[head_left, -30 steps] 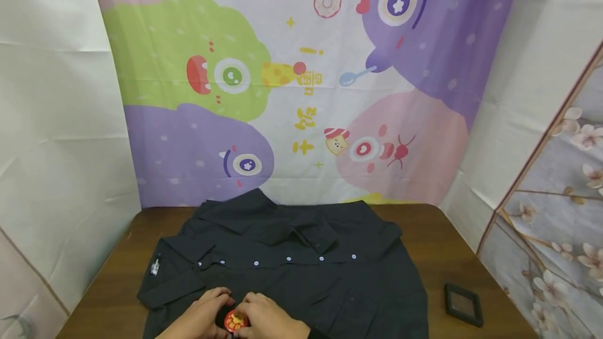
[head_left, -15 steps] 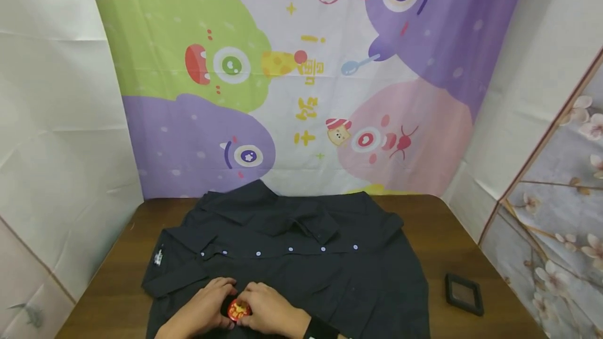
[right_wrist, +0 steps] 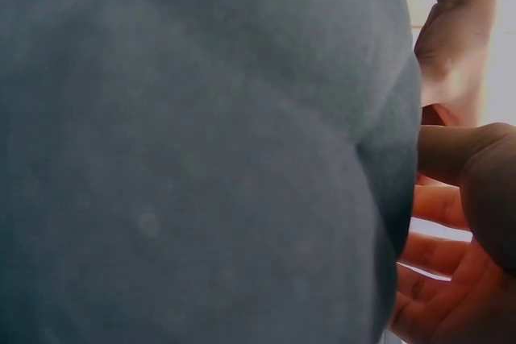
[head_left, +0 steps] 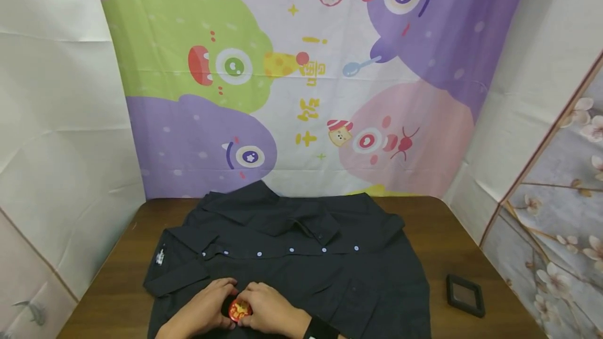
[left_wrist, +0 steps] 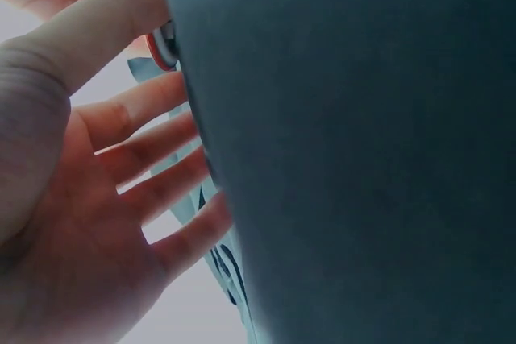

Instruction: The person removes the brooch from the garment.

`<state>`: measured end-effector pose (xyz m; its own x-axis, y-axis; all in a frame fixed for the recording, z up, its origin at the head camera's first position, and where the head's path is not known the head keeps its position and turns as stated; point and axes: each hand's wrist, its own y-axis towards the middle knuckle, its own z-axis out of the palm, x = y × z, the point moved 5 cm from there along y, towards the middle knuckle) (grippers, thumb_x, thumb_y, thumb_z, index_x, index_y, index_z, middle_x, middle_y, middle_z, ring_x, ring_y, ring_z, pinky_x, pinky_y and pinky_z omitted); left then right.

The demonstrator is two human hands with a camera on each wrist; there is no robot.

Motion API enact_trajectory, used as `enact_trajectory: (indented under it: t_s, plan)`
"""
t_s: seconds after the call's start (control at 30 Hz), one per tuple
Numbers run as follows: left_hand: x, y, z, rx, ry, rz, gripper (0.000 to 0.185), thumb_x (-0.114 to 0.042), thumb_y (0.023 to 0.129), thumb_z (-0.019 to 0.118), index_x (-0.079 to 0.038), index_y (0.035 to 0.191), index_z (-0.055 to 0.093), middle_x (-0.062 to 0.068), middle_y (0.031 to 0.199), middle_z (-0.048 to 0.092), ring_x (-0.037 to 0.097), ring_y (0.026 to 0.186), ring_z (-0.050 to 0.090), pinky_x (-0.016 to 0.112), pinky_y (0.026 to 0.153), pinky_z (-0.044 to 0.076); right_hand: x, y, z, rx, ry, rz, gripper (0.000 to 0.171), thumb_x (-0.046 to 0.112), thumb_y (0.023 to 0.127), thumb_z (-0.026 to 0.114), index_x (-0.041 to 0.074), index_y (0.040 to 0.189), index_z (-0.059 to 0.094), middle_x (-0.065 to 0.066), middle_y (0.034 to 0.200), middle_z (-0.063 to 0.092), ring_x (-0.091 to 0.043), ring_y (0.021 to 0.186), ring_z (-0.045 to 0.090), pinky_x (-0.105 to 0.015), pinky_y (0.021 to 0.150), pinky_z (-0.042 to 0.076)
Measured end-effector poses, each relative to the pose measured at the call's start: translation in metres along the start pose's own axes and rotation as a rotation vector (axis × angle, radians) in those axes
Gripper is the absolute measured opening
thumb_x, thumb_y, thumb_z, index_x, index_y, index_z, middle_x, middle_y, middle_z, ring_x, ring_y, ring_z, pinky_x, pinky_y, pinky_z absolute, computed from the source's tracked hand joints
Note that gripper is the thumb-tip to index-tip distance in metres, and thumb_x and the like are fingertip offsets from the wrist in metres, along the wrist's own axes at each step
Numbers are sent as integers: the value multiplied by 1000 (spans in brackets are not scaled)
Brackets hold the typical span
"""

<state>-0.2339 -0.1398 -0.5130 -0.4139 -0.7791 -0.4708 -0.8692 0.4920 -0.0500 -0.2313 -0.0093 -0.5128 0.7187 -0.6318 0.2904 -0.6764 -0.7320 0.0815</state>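
1. Between the fingers of the left hand (head_left: 207, 305) and the right hand (head_left: 270, 308), saw a round red piece (head_left: 240, 309) with yellow markings, over a dark shirt (head_left: 311, 276).
2. Found it pinched by right thumb and fingers.
3. At the left fingers, made out the thumb at the red rim, tips hidden behind cloth; could not tell grip from touch.
4. Beyond the fingertips, saw white buttons (head_left: 291, 250) in a row.
5. Well right of the fingers, noticed a black frame (head_left: 465, 310) on a brown table (head_left: 108, 286).
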Motion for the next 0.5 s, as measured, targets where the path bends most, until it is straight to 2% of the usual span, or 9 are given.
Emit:
enact_trajectory:
  t_s: [0.27, 0.5]
  plan:
    - [0, 1, -1, 7, 9, 17, 50, -29, 65, 89, -5, 102, 65, 17, 125, 60, 38, 116, 56, 55, 93, 48, -3, 2, -1, -24, 23, 37, 32, 35, 78, 82, 18, 104, 72, 9, 89, 61, 4, 72, 45, -9, 64, 37]
    - [1, 1, 1, 2, 16, 29, 50, -28, 64, 89, -5, 102, 66, 17, 124, 61, 38, 115, 57, 55, 92, 49, -1, 3, 1, -10, 18, 24, 31, 35, 78, 81, 20, 104, 72, 10, 91, 62, 4, 74, 46, -10, 65, 38]
